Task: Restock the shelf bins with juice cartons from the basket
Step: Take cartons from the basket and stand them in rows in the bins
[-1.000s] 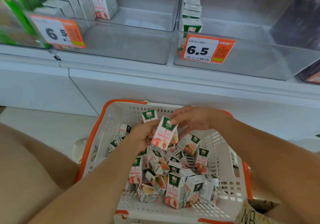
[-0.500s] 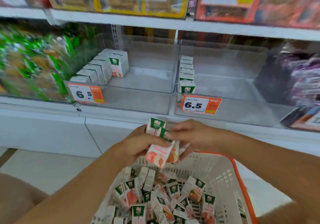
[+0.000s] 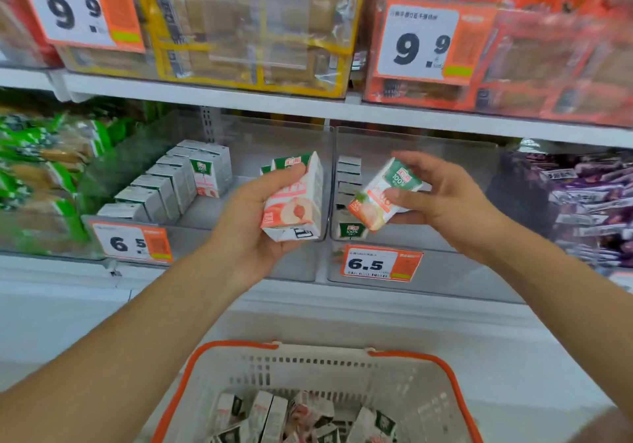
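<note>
Two hands now raised from white orange-rimmed basket: left hand grips pink-and-white peach juice cartons, right hand pinches one tilted carton; clear plastic bins just behind, shelving next.

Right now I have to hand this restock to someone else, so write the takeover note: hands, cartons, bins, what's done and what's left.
Left hand grips what look like two peach cartons, upright, in front of the left bin.
Right hand pinches one tilted carton in front of the right bin.
Done: one row of cartons stands in each bin, along its left side.
Left: place the held cartons, then the many loose cartons in the basket below.
</note>
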